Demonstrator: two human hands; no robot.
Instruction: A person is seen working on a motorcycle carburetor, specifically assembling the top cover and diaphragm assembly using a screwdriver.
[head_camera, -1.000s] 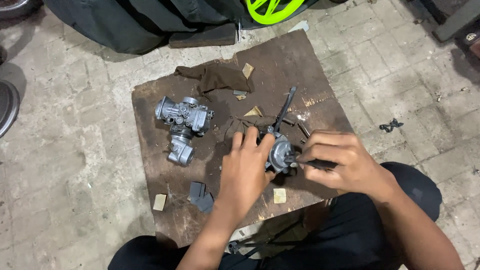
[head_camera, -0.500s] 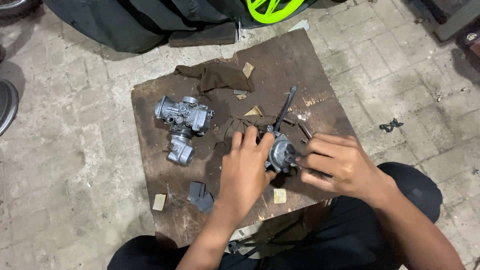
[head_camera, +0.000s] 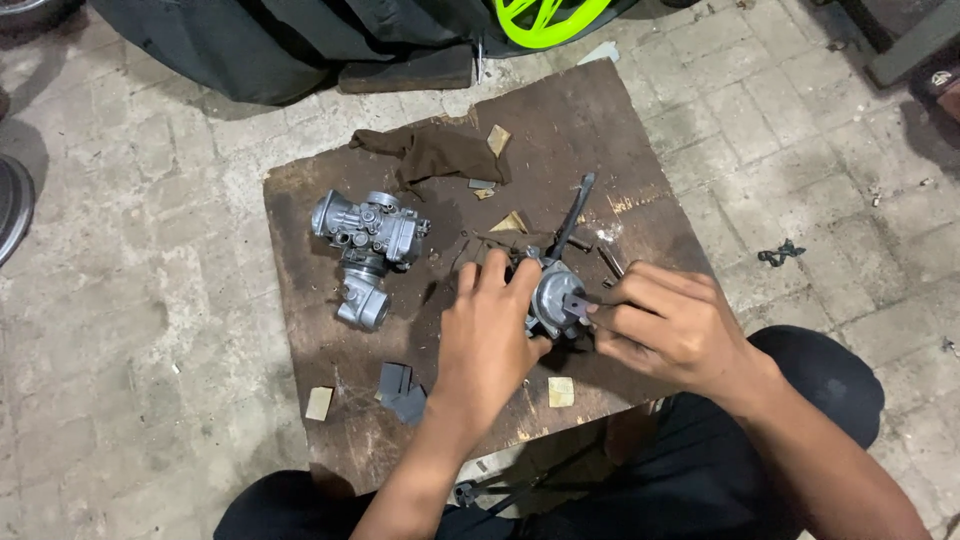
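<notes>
Two hands meet over a small grey carburettor part (head_camera: 552, 298) on the board (head_camera: 640, 215). Left hand (head_camera: 487, 335) lies palm-down, fingers curled round it, hiding its near side. Right hand (head_camera: 668, 325) pinches a dark piece (head_camera: 574, 305) against it; what that piece is stays unclear.

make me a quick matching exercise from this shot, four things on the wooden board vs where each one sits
Things:
1. brown rag
2. grey carburetor
3. round metal part
4. dark grey squares

Places:
A. between the left hand and right hand
B. far edge of the board
C. near edge, left of the left forearm
D. left side of the board, untouched

Pairs: 1-B, 2-D, 3-A, 4-C
</notes>
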